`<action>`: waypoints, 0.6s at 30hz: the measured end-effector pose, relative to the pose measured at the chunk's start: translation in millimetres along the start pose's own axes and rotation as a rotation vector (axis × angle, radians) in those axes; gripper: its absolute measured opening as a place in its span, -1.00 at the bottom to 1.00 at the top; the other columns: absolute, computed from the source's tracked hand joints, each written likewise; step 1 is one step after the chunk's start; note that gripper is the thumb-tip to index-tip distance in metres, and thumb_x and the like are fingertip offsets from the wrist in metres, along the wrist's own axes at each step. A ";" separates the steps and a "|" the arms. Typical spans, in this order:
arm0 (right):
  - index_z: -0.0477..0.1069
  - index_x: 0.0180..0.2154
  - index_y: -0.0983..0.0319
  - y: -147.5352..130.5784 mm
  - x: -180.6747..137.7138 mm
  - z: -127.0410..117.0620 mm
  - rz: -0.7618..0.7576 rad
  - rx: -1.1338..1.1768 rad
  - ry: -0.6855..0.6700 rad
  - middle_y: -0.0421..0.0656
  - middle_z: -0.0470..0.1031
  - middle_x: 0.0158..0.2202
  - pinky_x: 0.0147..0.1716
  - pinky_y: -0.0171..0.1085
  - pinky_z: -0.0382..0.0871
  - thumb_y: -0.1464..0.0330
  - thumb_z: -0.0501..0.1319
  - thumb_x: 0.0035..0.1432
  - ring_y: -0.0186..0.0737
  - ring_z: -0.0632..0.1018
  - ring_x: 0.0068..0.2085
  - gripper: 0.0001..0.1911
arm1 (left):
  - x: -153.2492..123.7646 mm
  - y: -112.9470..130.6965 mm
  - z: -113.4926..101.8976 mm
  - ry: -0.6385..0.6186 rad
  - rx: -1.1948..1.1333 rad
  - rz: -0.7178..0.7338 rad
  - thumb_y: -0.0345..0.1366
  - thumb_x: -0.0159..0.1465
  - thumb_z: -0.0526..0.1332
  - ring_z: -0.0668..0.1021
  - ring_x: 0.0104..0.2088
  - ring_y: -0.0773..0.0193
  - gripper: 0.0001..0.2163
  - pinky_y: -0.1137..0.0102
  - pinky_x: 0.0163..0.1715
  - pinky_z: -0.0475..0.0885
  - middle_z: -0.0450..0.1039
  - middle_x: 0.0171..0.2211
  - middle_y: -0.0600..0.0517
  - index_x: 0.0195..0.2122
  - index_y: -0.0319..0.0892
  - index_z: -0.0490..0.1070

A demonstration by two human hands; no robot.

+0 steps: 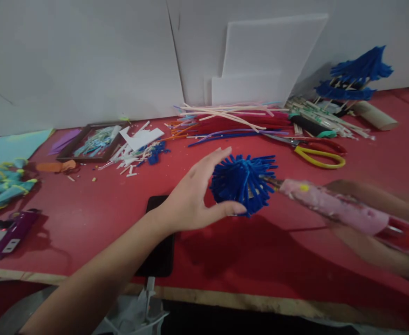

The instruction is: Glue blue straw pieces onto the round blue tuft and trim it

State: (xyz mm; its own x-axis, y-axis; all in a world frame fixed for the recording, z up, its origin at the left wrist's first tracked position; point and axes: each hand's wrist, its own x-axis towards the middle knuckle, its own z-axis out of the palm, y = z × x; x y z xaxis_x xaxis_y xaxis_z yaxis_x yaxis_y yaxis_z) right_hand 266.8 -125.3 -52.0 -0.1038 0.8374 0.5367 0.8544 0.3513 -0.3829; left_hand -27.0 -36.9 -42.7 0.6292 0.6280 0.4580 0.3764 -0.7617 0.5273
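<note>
My left hand [197, 190] curves its fingers and thumb around a blue fringed cone [242, 179] of fuzzy pipe cleaner pieces, held above the red table. My right hand [360, 193], blurred, is wrapped around a pink hot glue gun [340, 209] with worn, stained wrapping. The metal nozzle of the glue gun points left and meets or nearly meets the right side of the blue fringe; whether they touch I cannot tell. The underside of the cone is hidden.
Behind lie loose pipe cleaners [232, 118] and yellow-and-red-handled scissors [319, 158]. A similar blue tiered piece [361, 74] stands far right. Left are a tray [66, 151], cut scraps [131, 160] and a purple device [10, 237]. A black phone [160, 260] lies under my left forearm.
</note>
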 end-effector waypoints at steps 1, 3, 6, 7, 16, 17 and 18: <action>0.39 -0.19 0.04 -4.8 -3.2 -3.2 -0.068 0.018 -0.012 -0.19 0.57 -0.35 -0.37 -0.23 0.43 -0.01 -0.01 0.44 -0.26 0.54 -0.45 -0.64 | 0.0 -0.6 1.4 -0.050 0.017 0.030 0.26 0.24 0.31 0.27 0.46 -0.20 -0.08 -0.08 0.40 0.31 0.18 0.44 -0.33 0.45 -0.15 0.03; 0.36 -0.15 0.03 -7.4 -6.5 -9.1 -0.199 0.009 -0.043 -0.15 0.57 -0.29 -0.31 -0.20 0.43 0.09 0.01 0.46 -0.22 0.58 -0.38 -0.76 | 0.7 0.1 5.1 -0.109 0.060 0.063 0.33 0.15 0.32 0.16 0.50 -0.24 0.07 -0.11 0.43 0.24 0.09 0.47 -0.37 0.49 -0.19 -0.08; 0.32 -0.10 0.01 -1.8 -8.2 -15.8 -0.273 -0.096 -0.101 -0.11 0.57 -0.25 -0.22 -0.14 0.45 0.17 -0.03 0.47 -0.14 0.62 -0.28 -0.80 | 3.1 1.0 10.4 -0.125 0.108 0.071 0.27 0.20 0.33 0.17 0.50 -0.23 0.04 -0.10 0.43 0.24 0.11 0.46 -0.39 0.49 -0.23 -0.11; 0.32 -0.09 0.01 -0.2 -8.5 -17.5 -0.276 -0.118 -0.119 -0.11 0.57 -0.25 -0.22 -0.13 0.44 0.19 -0.05 0.47 -0.13 0.62 -0.27 -0.80 | 4.0 1.1 11.6 -0.118 0.118 0.071 0.23 0.23 0.34 0.20 0.49 -0.22 0.00 -0.09 0.43 0.25 0.14 0.45 -0.39 0.48 -0.23 -0.09; 0.22 -0.13 0.03 -10.1 -6.7 -23.7 -0.264 -0.178 -0.173 -0.17 0.53 -0.31 -0.39 -0.18 0.28 0.37 -0.01 0.42 -0.21 0.57 -0.30 -0.90 | 7.6 10.4 12.2 -0.036 0.179 0.074 -0.09 0.28 0.34 0.44 0.32 -0.17 -0.31 -0.03 0.35 0.38 0.39 0.27 -0.32 0.35 -0.28 0.15; 0.21 -0.13 0.02 -10.3 -6.9 -23.7 -0.261 -0.187 -0.175 -0.17 0.53 -0.30 -0.38 -0.18 0.28 0.36 0.00 0.42 -0.21 0.57 -0.30 -0.91 | 7.5 11.8 12.4 -0.032 0.186 0.072 -0.11 0.28 0.33 0.45 0.31 -0.16 -0.32 -0.02 0.35 0.39 0.40 0.27 -0.31 0.34 -0.28 0.15; 0.21 -0.13 0.02 -10.3 -7.0 -23.6 -0.257 -0.194 -0.176 -0.17 0.52 -0.31 -0.38 -0.17 0.28 0.35 0.00 0.42 -0.20 0.56 -0.30 -0.92 | 7.3 13.1 12.7 -0.029 0.192 0.067 -0.12 0.29 0.32 0.45 0.31 -0.14 -0.33 0.00 0.35 0.39 0.40 0.27 -0.30 0.34 -0.28 0.15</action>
State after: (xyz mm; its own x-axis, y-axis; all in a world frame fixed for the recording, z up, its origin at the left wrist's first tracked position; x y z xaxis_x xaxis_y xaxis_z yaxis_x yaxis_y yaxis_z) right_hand 270.7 -144.7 -34.0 -0.3990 0.7973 0.4528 0.8680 0.4876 -0.0937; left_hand -8.8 -44.4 -41.5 0.6754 0.5718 0.4657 0.4537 -0.8200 0.3489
